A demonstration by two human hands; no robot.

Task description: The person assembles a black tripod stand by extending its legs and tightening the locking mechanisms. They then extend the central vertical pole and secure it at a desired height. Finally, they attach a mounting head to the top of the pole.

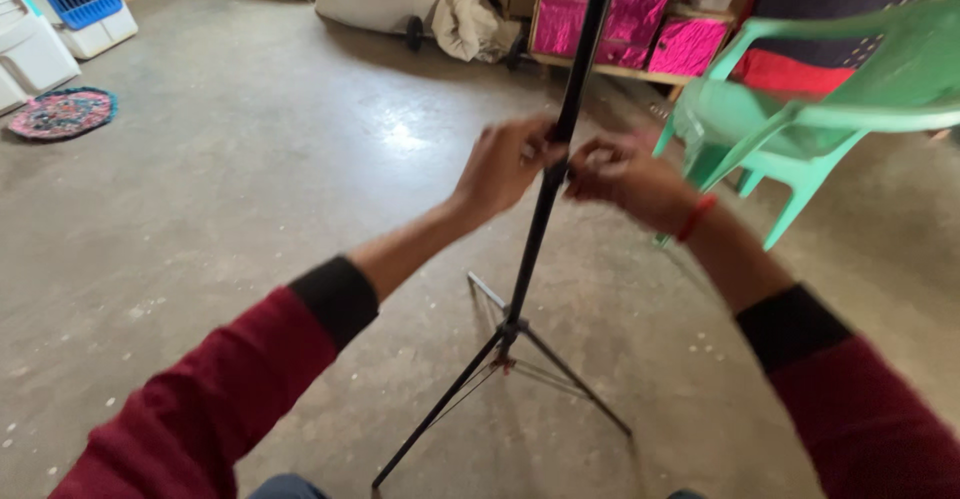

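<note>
Both hands meet on a black tripod stand (545,199) standing on the concrete floor (250,189). Left hand (500,167) grips the pole; right hand (625,174) pinches its clamp (apparently adjusting height). Turning it needs a steady pole.

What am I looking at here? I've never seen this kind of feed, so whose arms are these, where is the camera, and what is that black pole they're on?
There is one picture, taken by a camera worn on a person's head and looking down, so the two arms in dark red sleeves are that person's own. The left hand and the right hand both meet on a black pole at about the same height, near a joint in it; the fingers are blurred, so how firmly they grip is unclear. The pole is the upright of a tripod stand whose legs spread on a bare concrete floor. Right of it stands a green plastic chair. Farther back are pink boxes, and at far left a round patterned mat.
</note>
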